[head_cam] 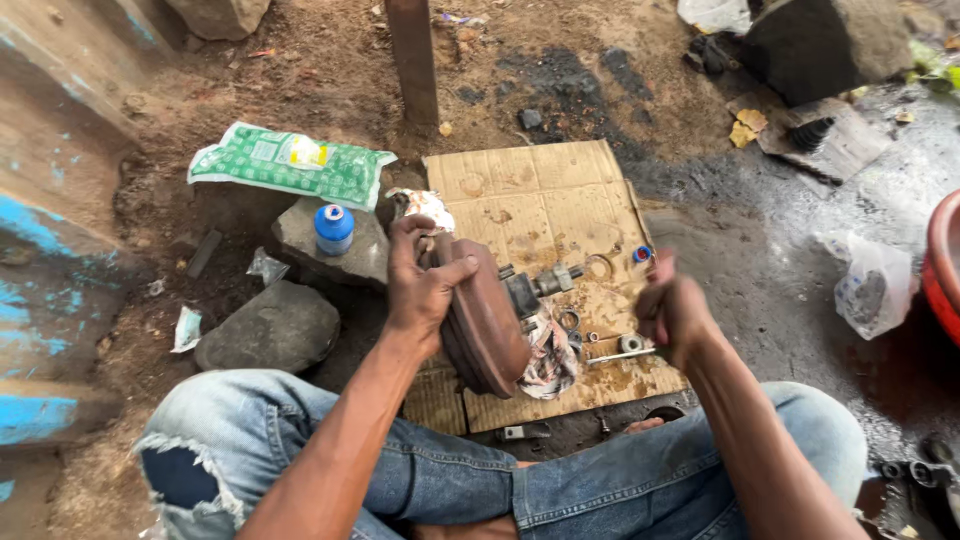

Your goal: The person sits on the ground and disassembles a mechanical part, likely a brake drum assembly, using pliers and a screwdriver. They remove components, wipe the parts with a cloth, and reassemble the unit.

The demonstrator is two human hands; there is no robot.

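Your left hand grips the rim of the rusty brake drum assembly, fingers curled over its upper edge and thumb pressed against the near face, holding it upright on edge above the cardboard sheet. Your right hand is closed into a loose fist just right of the drum; it is motion-blurred, so you cannot tell from this view what, if anything, the fingers pinch. The drum reads as cast metal, round, thick-walled, brown with rust: judge it heavy, rigid and rough rather than slippery, though grease may be present. Its rim, where you now hold it, appears the soundest place to grasp; a metal fitting projects from its right side, and a soiled patterned rag hangs beneath. On the cardboard right of the drum lie a slim metal tool, small rings and a nut. Left of the drum, a blue-and-white plastic bottle stands on a flat grey stone, with a green printed plastic bag beyond it. The cardboard is stained, creased and soft.
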